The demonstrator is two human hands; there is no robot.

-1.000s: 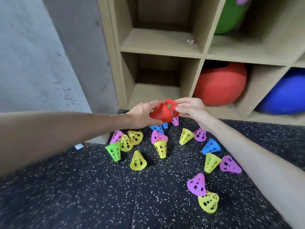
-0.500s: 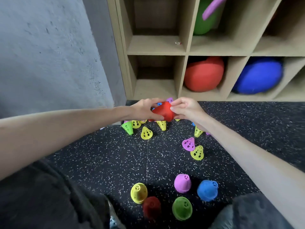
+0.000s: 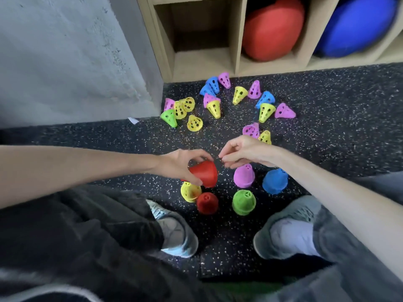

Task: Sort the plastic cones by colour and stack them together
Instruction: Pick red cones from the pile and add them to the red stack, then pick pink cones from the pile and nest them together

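Holding a red cone above the floor, our left hand has its fingers over the cone's top and its thumb on the near side, so this grip is clamped on the cone. Just right of the grip, our right hand hangs with fingers loosely curled toward the thumb and nothing between them; it does not touch the cone. Directly below the grip a yellow stack sits on the floor, partly hidden by the held cone, and just nearer us than the grip a red stack stands upright. Right of the grip stand a pink stack, a blue stack beyond it, and a green stack nearer us. Well beyond the grip, toward the shelf, loose cones lie scattered on their sides: a green one, several yellow, pink and blue. Two of them, a pink and a yellow, lie just past our right hand. In the shelf sit a red ball and a blue ball. Nearer us than the grip, our two shoes rest on the floor either side of the stacks.
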